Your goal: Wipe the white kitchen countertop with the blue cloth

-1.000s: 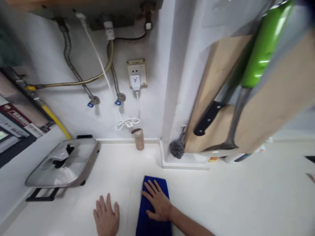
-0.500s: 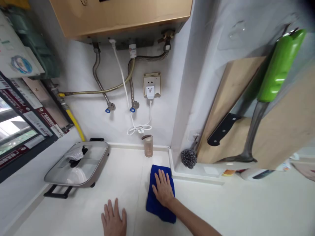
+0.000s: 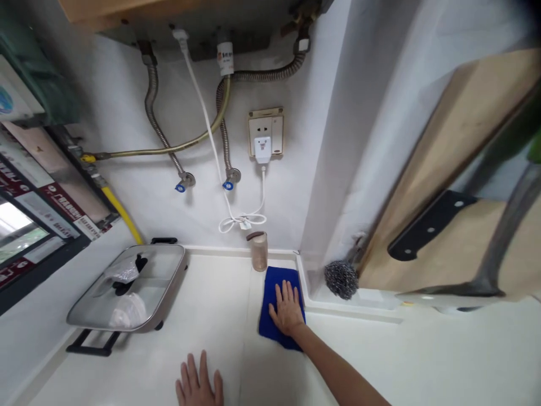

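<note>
The right hand [image 3: 288, 311] lies flat, fingers fanned, on the blue cloth [image 3: 269, 325], which rests on the surface [image 3: 211, 304] at six o'clock in the view, the brown cup [image 3: 259, 252] at its eleven o'clock and the lidded pan [image 3: 154, 287] at nine. At the right hand's eight o'clock, the left hand [image 3: 199, 386] spreads wide; whether it touches the surface, I cannot tell.

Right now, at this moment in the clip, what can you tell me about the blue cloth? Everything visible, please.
The cloth is plain deep blue, apparently soft fabric, roughly four-sided. It lies spread on the pale counter, near the wall corner, between the small brownish container and the raised ledge. The right hand rests palm down on it, hiding its middle. Whether it is folded is unclear.
</note>
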A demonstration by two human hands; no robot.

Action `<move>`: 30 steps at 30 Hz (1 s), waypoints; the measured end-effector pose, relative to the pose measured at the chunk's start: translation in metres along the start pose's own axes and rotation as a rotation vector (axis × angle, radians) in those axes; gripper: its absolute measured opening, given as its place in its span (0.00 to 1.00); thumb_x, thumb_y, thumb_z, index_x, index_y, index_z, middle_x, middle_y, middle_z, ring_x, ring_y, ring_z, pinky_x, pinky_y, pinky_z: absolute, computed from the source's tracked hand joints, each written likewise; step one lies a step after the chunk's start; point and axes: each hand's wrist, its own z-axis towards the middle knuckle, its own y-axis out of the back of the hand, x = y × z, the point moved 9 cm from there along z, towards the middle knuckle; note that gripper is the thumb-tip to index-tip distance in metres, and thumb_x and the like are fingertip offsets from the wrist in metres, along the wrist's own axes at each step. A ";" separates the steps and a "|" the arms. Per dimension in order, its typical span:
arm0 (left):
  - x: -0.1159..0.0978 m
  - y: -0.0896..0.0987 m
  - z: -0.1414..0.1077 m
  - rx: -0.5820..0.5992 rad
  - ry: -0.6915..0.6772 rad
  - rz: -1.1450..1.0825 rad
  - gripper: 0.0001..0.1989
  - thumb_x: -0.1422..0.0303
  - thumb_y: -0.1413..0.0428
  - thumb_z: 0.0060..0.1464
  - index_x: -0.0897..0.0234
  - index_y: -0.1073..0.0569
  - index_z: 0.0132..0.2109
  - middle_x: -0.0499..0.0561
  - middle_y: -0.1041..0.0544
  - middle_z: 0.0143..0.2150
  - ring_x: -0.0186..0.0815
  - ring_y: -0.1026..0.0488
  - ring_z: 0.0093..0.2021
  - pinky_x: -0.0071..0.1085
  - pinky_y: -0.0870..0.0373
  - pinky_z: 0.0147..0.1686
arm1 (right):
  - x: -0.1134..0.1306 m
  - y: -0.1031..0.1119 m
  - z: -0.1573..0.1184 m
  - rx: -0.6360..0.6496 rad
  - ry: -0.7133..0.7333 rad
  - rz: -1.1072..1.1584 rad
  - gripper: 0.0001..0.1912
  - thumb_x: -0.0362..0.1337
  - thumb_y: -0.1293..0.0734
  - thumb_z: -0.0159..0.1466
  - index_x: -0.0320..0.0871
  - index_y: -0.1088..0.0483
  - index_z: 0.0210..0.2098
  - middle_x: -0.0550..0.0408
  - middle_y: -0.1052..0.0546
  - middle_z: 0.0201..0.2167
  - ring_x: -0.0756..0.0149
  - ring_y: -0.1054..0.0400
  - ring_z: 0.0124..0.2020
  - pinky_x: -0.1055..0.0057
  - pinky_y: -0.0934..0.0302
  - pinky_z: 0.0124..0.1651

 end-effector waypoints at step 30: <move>0.005 0.006 0.002 0.013 -0.004 -0.017 0.29 0.60 0.58 0.61 0.65 0.38 0.66 0.64 0.45 0.72 0.53 0.54 0.72 0.55 0.50 0.66 | 0.019 0.048 -0.176 0.127 0.482 0.213 0.41 0.48 0.42 0.66 0.44 0.65 0.71 0.44 0.66 0.72 0.46 0.72 0.72 0.41 0.69 0.71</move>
